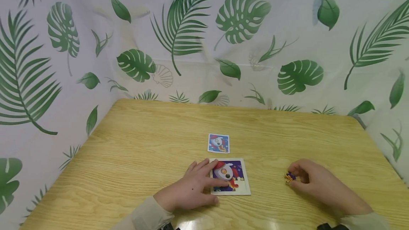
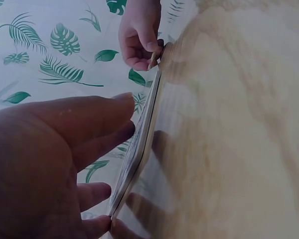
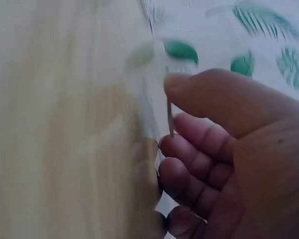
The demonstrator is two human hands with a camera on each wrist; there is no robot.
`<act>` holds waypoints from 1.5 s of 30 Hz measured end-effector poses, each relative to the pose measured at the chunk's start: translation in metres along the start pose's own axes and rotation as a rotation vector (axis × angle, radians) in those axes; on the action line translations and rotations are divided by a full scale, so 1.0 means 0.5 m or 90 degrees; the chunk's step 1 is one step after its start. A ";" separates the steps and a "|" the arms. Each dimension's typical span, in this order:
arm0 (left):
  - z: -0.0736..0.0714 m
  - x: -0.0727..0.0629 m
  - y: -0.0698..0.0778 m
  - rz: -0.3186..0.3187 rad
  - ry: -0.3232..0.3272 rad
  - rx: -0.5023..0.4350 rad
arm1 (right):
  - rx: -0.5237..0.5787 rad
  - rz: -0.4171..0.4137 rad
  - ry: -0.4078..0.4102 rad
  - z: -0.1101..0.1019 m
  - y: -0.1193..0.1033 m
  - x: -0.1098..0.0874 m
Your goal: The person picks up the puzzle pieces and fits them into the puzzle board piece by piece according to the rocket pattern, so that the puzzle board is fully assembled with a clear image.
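Observation:
My left hand (image 1: 198,187) rests with spread fingers over the left part of a jigsaw puzzle in a pale square tray (image 1: 246,178). The assembled picture shows a white and red cartoon figure on dark purple, with a bare gap at its lower right. Off to the right, my right hand (image 1: 319,184) pinches a puzzle piece (image 1: 290,178), dark purple with orange, just above the table. The right wrist view shows this piece (image 3: 170,117) edge-on between thumb and fingers. From the left wrist, the tray (image 2: 139,144) appears edge-on beside the left fingers.
Behind the tray lies a small picture card (image 1: 218,143) with a similar figure on blue. Everything sits on a wood-grain table (image 1: 143,144). A white leaf-print curtain (image 1: 198,81) hangs along the table's back and sides.

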State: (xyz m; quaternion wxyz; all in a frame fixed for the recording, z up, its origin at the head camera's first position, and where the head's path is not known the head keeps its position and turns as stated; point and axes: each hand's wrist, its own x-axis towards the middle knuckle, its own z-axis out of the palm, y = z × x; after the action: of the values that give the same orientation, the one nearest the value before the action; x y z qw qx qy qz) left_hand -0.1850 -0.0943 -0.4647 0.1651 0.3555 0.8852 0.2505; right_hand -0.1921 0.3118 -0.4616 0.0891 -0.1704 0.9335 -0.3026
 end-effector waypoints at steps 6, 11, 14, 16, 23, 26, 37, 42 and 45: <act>0.001 -0.001 0.000 0.001 -0.014 0.003 | 0.048 -0.028 -0.039 0.047 -0.079 0.032; 0.000 0.002 -0.001 -0.012 -0.013 0.001 | 0.047 -0.038 -0.052 0.087 -0.137 0.051; 0.000 0.003 -0.001 -0.021 -0.010 -0.001 | 0.044 -0.059 -0.052 0.106 -0.164 0.060; 0.000 0.004 -0.001 -0.025 -0.008 -0.004 | 0.038 -0.063 -0.047 0.115 -0.180 0.068; 0.004 -0.002 -0.002 -0.040 -0.008 -0.016 | -0.008 -0.054 -0.046 0.146 -0.206 0.089; 0.007 -0.003 -0.001 -0.041 -0.013 -0.022 | -0.017 -0.037 -0.047 0.153 -0.205 0.090; 0.011 0.008 -0.002 -0.032 -0.013 -0.022 | 0.016 0.024 -0.030 0.154 -0.196 0.086; 0.011 0.008 -0.003 -0.025 0.001 -0.019 | 0.002 0.036 -0.008 0.155 -0.207 0.086; 0.007 0.010 -0.002 -0.023 0.004 -0.023 | -0.004 0.033 -0.003 0.150 -0.210 0.087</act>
State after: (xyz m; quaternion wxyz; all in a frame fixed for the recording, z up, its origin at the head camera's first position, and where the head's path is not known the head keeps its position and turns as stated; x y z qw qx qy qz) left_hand -0.1875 -0.0904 -0.4685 0.1734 0.3358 0.8872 0.2647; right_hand -0.1842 0.1760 -0.4622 0.0985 -0.1474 0.9384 -0.2966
